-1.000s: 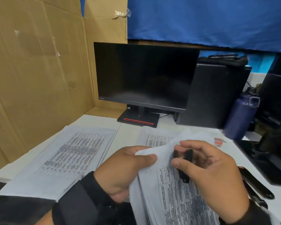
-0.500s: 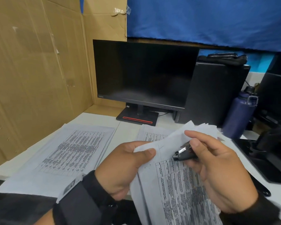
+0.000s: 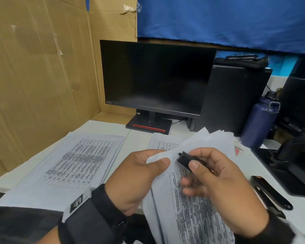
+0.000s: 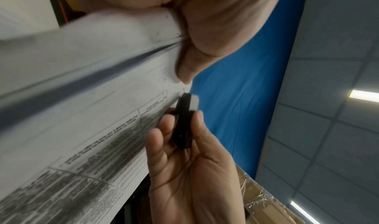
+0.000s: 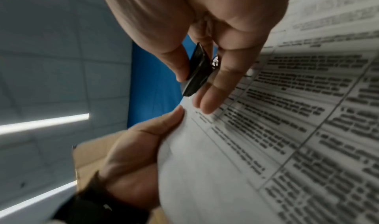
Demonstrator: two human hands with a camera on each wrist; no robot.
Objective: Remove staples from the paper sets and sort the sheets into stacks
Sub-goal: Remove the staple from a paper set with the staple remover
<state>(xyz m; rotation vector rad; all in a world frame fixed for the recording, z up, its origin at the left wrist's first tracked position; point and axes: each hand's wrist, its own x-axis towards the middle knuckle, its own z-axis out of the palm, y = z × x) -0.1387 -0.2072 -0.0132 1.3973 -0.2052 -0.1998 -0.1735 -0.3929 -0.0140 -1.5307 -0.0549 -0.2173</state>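
Observation:
A set of printed sheets [image 3: 192,213] is held up over the desk's front edge. My left hand [image 3: 141,175] pinches its top left corner, thumb on the front page. My right hand [image 3: 217,187] pinches a small black staple remover [image 3: 184,160] between thumb and forefinger, its tip at that corner just right of my left thumb. The left wrist view shows the staple remover [image 4: 183,122] nose at the paper set [image 4: 86,130] corner. In the right wrist view the staple remover [image 5: 198,75] points at the corner of the paper set [image 5: 266,146]. No staple is visible.
A stack of printed sheets [image 3: 74,166] lies at the left of the white desk [image 3: 113,125], another stack [image 3: 164,143] behind my hands. A black stapler [image 3: 269,192] lies at the right. Behind stand a monitor [image 3: 155,78], a black computer case [image 3: 234,97] and a blue bottle [image 3: 259,122]. Cardboard walls the left.
My right hand has turned the staple remover from pointing down to pointing left and brought its tip to the corner held by my left hand. The set's back sheets have fanned up.

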